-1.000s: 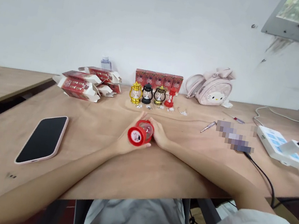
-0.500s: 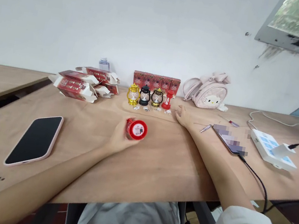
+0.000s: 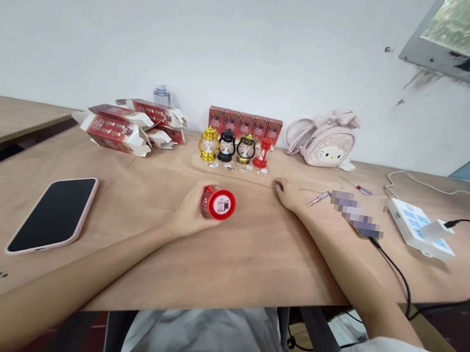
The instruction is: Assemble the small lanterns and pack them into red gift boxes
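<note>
My left hand (image 3: pixel 189 213) is wrapped round a small red toy lantern (image 3: pixel 218 203), holding it on its side with its round red base toward me, just above the wooden table (image 3: pixel 248 256). My right hand (image 3: pixel 288 194) rests on the table farther back and to the right, fingers curled together, close to some tiny pieces near the lantern row; I cannot make out whether it holds one. A row of small lanterns, gold (image 3: pixel 208 144), black (image 3: pixel 226 146), dark gold (image 3: pixel 245 149) and red (image 3: pixel 261 153), stands behind.
Red boxes (image 3: pixel 244 123) line the wall, with opened boxes (image 3: pixel 123 127) piled at left. A pink-cased phone (image 3: pixel 53 215) lies at left. A pink bag (image 3: pixel 328 145), screwdrivers (image 3: pixel 318 198), another phone (image 3: pixel 357 215) on a cable and a white power strip (image 3: pixel 419 228) lie at right.
My right hand let go of the red lantern and reached out toward the back right, then drew back slightly. My left hand kept the lantern, turning its base toward me.
</note>
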Demonstrator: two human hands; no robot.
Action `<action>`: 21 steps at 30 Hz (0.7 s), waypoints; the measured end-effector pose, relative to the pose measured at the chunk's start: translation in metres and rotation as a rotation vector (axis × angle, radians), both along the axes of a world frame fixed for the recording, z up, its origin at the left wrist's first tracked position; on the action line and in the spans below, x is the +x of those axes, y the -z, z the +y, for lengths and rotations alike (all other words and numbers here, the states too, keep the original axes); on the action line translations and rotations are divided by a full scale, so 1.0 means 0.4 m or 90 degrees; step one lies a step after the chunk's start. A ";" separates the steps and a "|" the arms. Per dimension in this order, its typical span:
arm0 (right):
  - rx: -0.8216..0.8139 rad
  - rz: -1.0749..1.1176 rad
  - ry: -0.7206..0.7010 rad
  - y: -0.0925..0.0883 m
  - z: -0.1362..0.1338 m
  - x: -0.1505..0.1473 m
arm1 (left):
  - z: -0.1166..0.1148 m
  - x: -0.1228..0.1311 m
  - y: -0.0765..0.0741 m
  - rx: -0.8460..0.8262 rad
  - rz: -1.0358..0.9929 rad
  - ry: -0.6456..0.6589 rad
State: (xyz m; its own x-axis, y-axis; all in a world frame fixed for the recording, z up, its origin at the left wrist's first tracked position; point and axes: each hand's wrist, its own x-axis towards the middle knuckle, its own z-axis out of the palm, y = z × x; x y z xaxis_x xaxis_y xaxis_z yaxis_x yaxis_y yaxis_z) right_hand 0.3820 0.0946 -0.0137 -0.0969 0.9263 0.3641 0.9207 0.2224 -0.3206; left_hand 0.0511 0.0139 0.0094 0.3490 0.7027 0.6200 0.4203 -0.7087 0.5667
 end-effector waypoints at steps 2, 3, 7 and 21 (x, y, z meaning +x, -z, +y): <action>0.007 0.002 -0.020 0.011 -0.049 -0.026 | -0.001 -0.001 -0.003 -0.006 0.000 -0.005; 0.012 0.004 -0.035 0.017 -0.070 -0.045 | -0.001 -0.001 -0.003 -0.008 -0.003 -0.007; 0.023 0.010 -0.116 0.028 -0.125 -0.140 | 0.008 -0.004 -0.001 -0.006 -0.026 -0.020; -0.004 -0.042 -0.234 -0.027 -0.187 -0.201 | 0.042 -0.027 0.007 0.027 0.055 -0.022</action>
State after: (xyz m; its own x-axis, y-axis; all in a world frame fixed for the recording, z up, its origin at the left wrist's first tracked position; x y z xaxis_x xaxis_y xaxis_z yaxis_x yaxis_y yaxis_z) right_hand 0.3015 0.0198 -0.0028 -0.4458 0.8279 0.3403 0.7988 0.5395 -0.2661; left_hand 0.0405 0.0306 0.0064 0.3784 0.6893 0.6178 0.4901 -0.7154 0.4980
